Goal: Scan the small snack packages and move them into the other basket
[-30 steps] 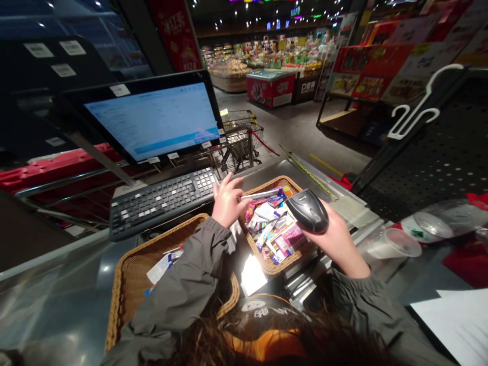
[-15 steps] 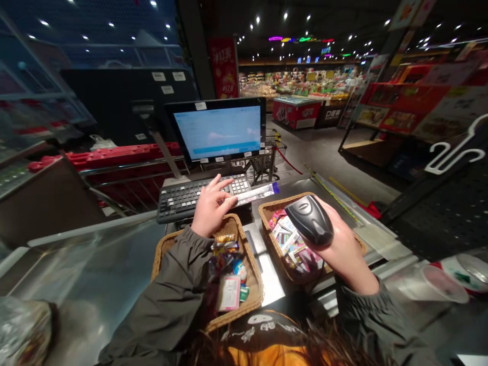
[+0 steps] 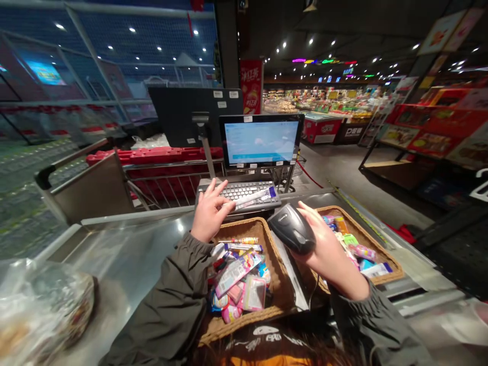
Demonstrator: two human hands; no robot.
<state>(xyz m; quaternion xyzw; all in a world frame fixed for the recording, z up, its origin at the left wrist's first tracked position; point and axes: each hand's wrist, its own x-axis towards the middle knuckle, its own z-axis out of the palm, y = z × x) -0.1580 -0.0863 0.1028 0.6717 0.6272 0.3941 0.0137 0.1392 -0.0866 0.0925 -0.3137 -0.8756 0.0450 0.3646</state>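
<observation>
Sitting on the steel checkout counter point(image 3: 125, 244) at far left, a clear plastic bag point(image 3: 46, 310) holds something too blurred to name. The left hand point(image 3: 209, 211), a dark jacket sleeve point(image 3: 168, 290) behind it, is partly closed, its thumb and fingertips pinching a slim white-and-blue packet point(image 3: 254, 199) that juts out over the black keyboard point(image 3: 238, 190), below the lit till monitor point(image 3: 261, 142). Beneath that hand, a wicker basket point(image 3: 276, 269) is heaped with small bright packets. Further right, the right hand point(image 3: 328, 264) is closed around the body of a black handheld barcode scanner point(image 3: 291, 229), raised near the slim packet with its nose tipped leftward. Past it, a second wicker basket point(image 3: 366, 239) holds more small packets. The step in hand looks like item-by-item handling, with one packet lifted clear of the rest. The hold seems to call for turning the packet's code toward the scanner's window; whether any code faces it cannot be told from this view.
</observation>
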